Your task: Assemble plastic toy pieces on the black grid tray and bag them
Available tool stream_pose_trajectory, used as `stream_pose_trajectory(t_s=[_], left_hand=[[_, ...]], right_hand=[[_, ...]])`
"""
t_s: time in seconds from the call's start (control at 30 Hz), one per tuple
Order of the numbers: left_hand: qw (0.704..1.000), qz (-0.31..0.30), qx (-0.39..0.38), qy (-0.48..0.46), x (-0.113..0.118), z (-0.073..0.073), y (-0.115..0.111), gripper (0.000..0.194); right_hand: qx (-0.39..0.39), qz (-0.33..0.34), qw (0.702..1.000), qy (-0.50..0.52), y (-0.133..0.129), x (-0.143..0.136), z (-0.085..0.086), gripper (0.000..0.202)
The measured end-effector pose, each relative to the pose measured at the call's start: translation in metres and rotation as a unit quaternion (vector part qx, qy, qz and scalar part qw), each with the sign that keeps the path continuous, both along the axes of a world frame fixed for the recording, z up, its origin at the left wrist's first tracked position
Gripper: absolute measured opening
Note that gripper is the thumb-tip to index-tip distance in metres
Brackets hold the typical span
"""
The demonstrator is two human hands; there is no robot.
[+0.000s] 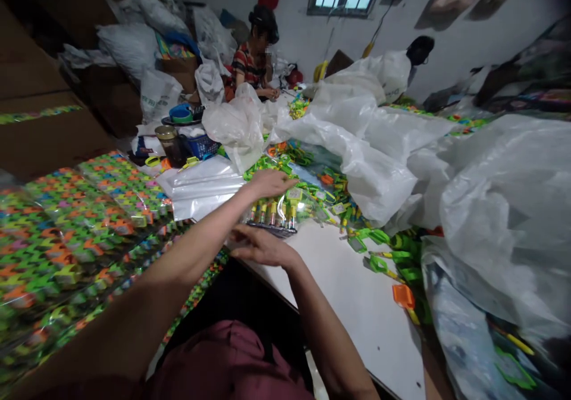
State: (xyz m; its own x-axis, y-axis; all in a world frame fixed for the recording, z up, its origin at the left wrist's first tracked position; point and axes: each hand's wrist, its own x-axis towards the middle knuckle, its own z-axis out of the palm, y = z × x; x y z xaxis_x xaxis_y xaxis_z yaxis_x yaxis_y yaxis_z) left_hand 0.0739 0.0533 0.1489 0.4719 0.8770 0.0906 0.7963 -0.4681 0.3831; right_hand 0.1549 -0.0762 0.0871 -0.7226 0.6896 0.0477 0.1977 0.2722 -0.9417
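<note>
The clear packet [273, 214] with its row of yellow-topped pieces lies on the tabletop [343, 281] between the two grips, the left grip [271, 184] reaching over its far side and the right grip [264, 247] at its near left edge, a placing that probably steadies both sides. Whether either grip is pinching the plastic or merely resting on it, I cannot tell. Flat plastic sheets [205, 191] lie just left of the left grip and loose green pieces [357, 244] right of both, presumably for easy reach.

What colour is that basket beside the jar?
The basket is blue, seen in the head view.
</note>
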Motion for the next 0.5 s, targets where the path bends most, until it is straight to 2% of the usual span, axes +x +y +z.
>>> stream_pose_trajectory(t_s=[0.1,0.2,0.27,0.37,0.43,0.5], left_hand=[[0.997,-0.018,0.0,0.073,0.02,-0.002,-0.022,0.069],[0.995,-0.036,0.076,0.056,0.01,-0.012,-0.066,0.061],[0.986,-0.08,0.141,0.024,-0.001,-0.023,-0.106,0.051],[0.956,-0.147,0.238,-0.091,-0.02,-0.05,-0.164,0.031],[0.942,-0.12,0.258,-0.178,-0.038,-0.068,-0.188,0.024],[0.946,-0.009,0.23,-0.227,-0.06,-0.08,-0.192,0.026]], right_hand=[[-0.074,-0.04,0.996,0.019,0.001,0.026,-0.027,0.048],[-0.204,-0.145,0.965,0.083,-0.04,0.07,-0.066,0.044],[-0.303,-0.213,0.912,0.175,-0.077,0.084,-0.092,0.042],[-0.403,-0.274,0.82,0.3,-0.121,0.078,-0.125,0.036],[-0.431,-0.305,0.777,0.343,-0.136,0.066,-0.142,0.029],[-0.44,-0.329,0.757,0.354,-0.142,0.056,-0.153,0.022]])
